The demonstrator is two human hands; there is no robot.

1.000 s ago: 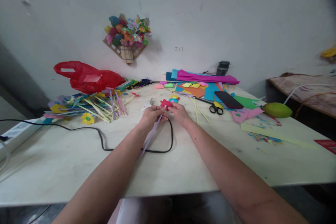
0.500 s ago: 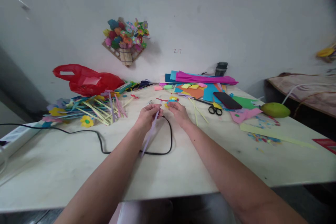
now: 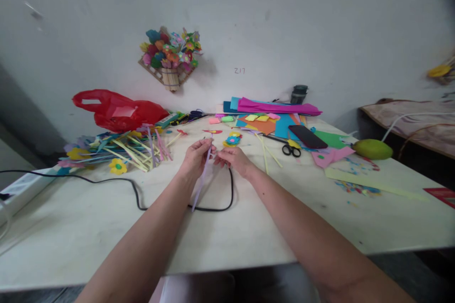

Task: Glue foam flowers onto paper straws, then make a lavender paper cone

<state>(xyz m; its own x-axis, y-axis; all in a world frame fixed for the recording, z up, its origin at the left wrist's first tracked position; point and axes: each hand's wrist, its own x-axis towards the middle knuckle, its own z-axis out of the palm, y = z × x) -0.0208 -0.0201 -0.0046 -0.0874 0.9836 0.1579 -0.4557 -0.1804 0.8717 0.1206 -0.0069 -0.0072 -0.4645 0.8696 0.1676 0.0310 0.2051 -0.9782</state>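
Note:
My left hand [image 3: 196, 157] is closed in a pinch around a lavender paper strip [image 3: 201, 184], which slants down toward the table. At the strip's upper end, a red piece with a yellow part [image 3: 212, 131] shows just beyond my fingertips. My right hand [image 3: 232, 160] is closed beside it, fingertips near the strip. Whatever those fingers hold is hidden. A black cable [image 3: 231, 194] loops under the hands, and its end disappears at my right fingers. Just past the right hand lies a blue and yellow flower [image 3: 232, 140].
Paper flowers and stems [image 3: 131, 149] pile up at left, before a red plastic bag [image 3: 124, 110]. Scissors [image 3: 291, 150], a phone [image 3: 307, 137], coloured sheets [image 3: 280, 105] and a green mango-like fruit [image 3: 373, 149] lie at right. A power strip [image 3: 28, 189] sits at the left edge.
My right hand has drawn back from the blue and yellow flower toward my left hand. The cable's end has shifted right, to my right fingers. The red piece now shows yellow on it.

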